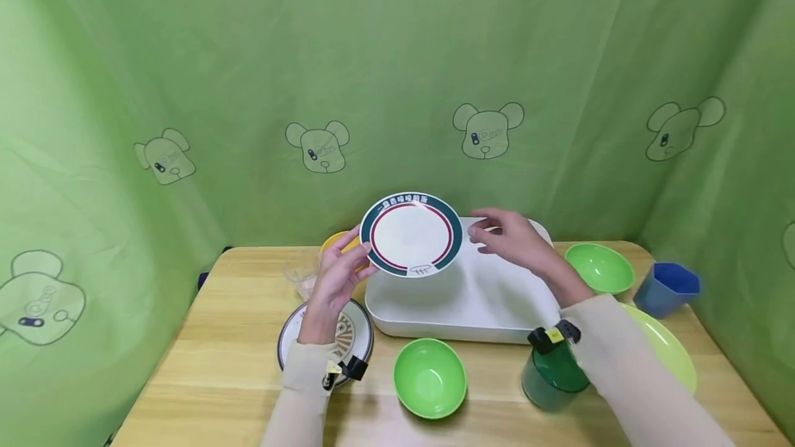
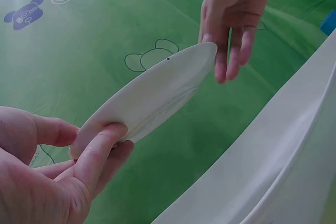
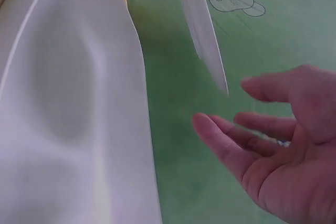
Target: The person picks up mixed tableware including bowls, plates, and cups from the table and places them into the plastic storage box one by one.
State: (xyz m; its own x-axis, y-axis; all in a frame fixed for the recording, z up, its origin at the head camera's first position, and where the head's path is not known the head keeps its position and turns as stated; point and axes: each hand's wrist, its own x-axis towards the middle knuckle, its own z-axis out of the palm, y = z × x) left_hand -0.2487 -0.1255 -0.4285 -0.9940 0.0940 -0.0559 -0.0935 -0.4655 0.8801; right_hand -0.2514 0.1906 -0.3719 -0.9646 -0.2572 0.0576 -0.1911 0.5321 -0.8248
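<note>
A white plate (image 1: pixel 411 236) with a dark green rim band and a red ring is held up, tilted, above a white tray (image 1: pixel 472 302). My left hand (image 1: pixel 335 273) pinches its left edge, thumb on the face and fingers behind; the left wrist view shows the plate's pale underside (image 2: pixel 152 93). Near the plate's right edge is my right hand (image 1: pixel 512 240), fingers loosely bent and holding nothing. In the right wrist view a gap separates the right hand (image 3: pixel 283 145) from the plate's edge (image 3: pixel 205 30).
Below the left wrist lies a patterned plate (image 1: pixel 357 330), with a clear cup (image 1: pixel 301 274) and something yellow (image 1: pixel 334 240) behind. A green bowl (image 1: pixel 430 378) stands in front of the tray. Rightward are a dark green cup (image 1: pixel 549 381), yellow-green plate (image 1: pixel 667 350), another green bowl (image 1: pixel 599 267) and blue cup (image 1: pixel 666 290).
</note>
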